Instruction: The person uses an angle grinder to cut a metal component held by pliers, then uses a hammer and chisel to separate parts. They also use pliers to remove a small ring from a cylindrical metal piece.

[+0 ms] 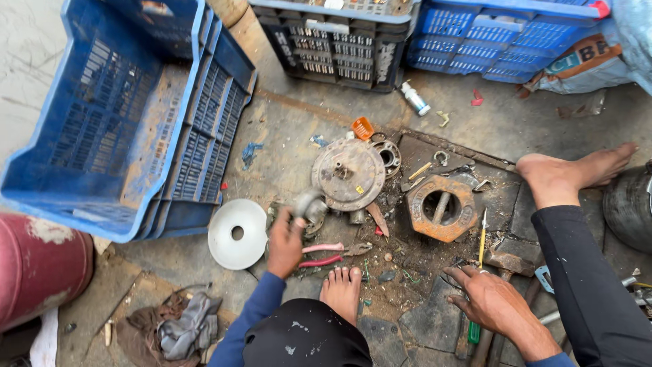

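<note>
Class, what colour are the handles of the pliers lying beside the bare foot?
Pink, seen in the head view: the pink-handled pliers.

Left hand [285,241] is up and forward, fingers curled tight in a closed grip, thumb on top, blue sleeve running back to the body. Right hand [490,299] sits low, palm down, fingers [456,275] spread loose and open, gripping nothing. Both feet are bare, legs bent.

Likely a repair workshop: rusty machine parts [440,207], crates [115,122], pliers [320,255].
</note>
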